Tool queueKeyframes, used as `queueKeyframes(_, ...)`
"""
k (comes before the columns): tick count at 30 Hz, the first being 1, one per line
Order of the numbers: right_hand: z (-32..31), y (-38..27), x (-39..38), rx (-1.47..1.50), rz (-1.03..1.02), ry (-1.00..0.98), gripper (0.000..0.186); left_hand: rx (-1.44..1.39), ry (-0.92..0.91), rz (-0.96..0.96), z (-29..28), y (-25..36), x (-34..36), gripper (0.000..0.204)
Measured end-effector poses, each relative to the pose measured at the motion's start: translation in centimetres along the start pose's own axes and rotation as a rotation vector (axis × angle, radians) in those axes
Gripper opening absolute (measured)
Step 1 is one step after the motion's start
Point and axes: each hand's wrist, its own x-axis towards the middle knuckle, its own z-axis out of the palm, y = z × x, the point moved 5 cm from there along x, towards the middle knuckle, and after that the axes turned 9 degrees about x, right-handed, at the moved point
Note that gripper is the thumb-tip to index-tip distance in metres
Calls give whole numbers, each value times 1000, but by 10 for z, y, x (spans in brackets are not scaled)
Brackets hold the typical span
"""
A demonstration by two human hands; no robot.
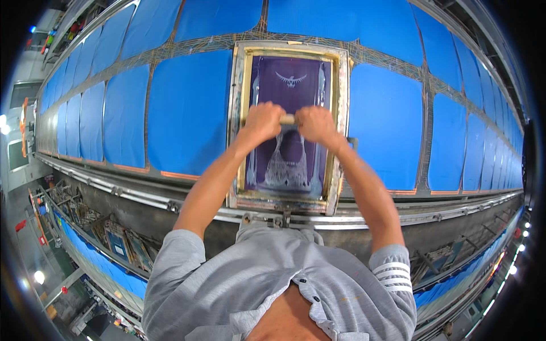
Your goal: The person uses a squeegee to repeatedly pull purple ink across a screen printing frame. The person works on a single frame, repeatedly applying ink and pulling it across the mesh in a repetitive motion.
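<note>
A framed printing screen [232, 142] lies on the long table right in front of me. Its mesh [291, 94] is dark purple, with a pale winged emblem near the top and whitish ink smears lower down. Across the middle of the mesh runs a squeegee with a pale wooden handle [288, 120]. My left hand [263, 122] is closed round the handle's left part, and my right hand [317, 124] is closed round its right part. The squeegee's blade is mostly hidden under my hands.
Blue fabric panels [187, 108] lie in two rows along the table, on both sides of the screen and beyond it. A metal rail [409, 217] runs along the near edge. Behind me to the left, frames [116, 241] stand under another table with blue panels [96, 250].
</note>
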Motion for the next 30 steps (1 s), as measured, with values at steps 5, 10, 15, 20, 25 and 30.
queueKeyframes(5,-77,51,119,-37,50,48,24,47,-76,-70,-43,-45,137,21)
queueKeyframes(10,-96,80,173,-49,27,78,19,64,17,-32,-51,-64,192,24)
queueKeyframes(15,-65,56,125,-59,-65,194,12,53,88,5,-33,-49,140,12)
queueKeyframes(20,-2,9,11,5,-142,138,8,-7,16,10,-2,0,17,9)
queueKeyframes(25,63,-31,-115,71,-128,103,6,-104,-102,-14,37,62,-113,14)
queueKeyframes(30,77,-54,-178,86,-119,-27,27,-122,-27,4,60,91,-178,29)
